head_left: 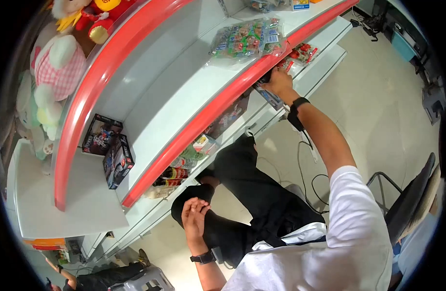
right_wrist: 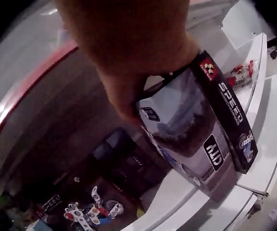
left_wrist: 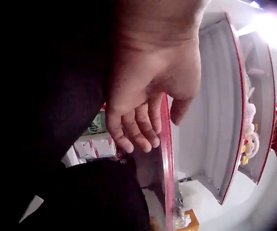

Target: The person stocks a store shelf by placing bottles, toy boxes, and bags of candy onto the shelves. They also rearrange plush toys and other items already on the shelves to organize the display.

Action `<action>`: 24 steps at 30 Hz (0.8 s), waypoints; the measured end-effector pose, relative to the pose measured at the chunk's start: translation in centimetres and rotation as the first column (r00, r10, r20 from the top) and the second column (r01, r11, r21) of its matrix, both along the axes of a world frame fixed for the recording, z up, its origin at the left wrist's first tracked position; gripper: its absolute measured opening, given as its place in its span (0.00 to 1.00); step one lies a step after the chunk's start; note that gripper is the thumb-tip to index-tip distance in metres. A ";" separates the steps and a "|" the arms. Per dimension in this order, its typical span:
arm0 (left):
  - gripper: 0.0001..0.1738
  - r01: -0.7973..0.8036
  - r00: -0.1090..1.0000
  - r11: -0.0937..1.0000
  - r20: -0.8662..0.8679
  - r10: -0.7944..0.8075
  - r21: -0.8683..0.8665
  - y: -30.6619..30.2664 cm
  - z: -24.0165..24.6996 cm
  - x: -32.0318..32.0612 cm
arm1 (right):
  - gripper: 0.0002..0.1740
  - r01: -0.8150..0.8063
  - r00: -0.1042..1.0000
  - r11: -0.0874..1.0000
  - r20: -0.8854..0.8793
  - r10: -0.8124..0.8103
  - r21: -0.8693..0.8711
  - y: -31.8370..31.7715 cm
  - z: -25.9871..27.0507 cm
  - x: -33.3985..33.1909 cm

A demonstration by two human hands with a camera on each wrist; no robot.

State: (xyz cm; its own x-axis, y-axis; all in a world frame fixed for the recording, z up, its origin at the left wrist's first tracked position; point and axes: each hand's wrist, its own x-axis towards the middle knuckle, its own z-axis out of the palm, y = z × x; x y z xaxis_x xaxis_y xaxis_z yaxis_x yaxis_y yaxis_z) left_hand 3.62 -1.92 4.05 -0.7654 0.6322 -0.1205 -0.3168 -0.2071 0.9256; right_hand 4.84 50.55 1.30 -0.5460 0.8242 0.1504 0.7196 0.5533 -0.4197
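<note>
My right hand (head_left: 281,83) reaches under the red edge onto the lower shelf and grips toy boxes at their upper end. In the right wrist view, the hand (right_wrist: 138,72) covers the top of a grey CITY box (right_wrist: 182,125). A black Speed Champions box (right_wrist: 231,113) stands against its side; the fingertips are hidden. Over the knee hovers my left hand (head_left: 194,218), its fingers loosely bent around nothing. The left wrist view shows that hand (left_wrist: 153,82) hanging with fingers down in front of the shelves.
More toy boxes with a motorbike picture (right_wrist: 95,209) lie deeper on the lower shelf. Dark bottles (head_left: 174,173) stand further left. Two black boxes (head_left: 117,160) and bagged sweets (head_left: 245,39) sit on the upper shelf. Plush toys (head_left: 63,63) fill the top left. A cable (head_left: 303,174) trails on the floor.
</note>
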 end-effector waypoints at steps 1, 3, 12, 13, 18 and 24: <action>0.19 0.008 0.999 0.999 0.047 -0.011 0.045 0.2 0.0 -0.2 | 0.48 -0.038 0.998 0.999 0.051 0.038 -0.006 0.6 -0.2 -1.1; 0.21 0.014 0.996 0.996 0.089 -0.021 0.085 0.6 0.2 -0.6 | 0.46 -0.049 0.999 0.998 -0.012 0.049 -0.048 1.7 -1.9 -3.4; 0.26 0.020 0.988 0.988 0.146 -0.042 0.150 -0.5 -0.7 -1.0 | 0.29 -0.624 0.656 0.691 -0.725 0.210 -0.365 8.2 -4.3 -1.4; 0.27 0.005 0.987 0.988 0.158 -0.030 0.156 -0.3 -0.5 -0.9 | 0.29 -0.623 0.660 0.690 -0.721 0.210 -0.369 9.0 -6.3 0.2; 0.28 0.032 0.985 0.988 0.165 -0.058 0.154 0.1 -0.5 -0.9 | 0.47 -0.271 0.944 0.678 -0.326 0.049 -0.683 5.9 -6.4 6.5; 0.28 0.054 0.973 0.983 0.211 -0.091 0.177 0.9 -0.1 -1.2 | 0.54 -0.331 0.833 0.647 -0.535 -0.142 -0.687 0.8 -10.3 3.9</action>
State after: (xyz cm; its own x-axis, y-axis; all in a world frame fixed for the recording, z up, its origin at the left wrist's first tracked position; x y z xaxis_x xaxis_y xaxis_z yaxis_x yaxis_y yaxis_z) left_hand 2.42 -1.00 3.95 -0.6841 0.7103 -0.1656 -0.5262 -0.3234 0.7865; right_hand 8.72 51.38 -8.95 -0.6608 0.7233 -0.2002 0.2295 -0.0592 -0.9715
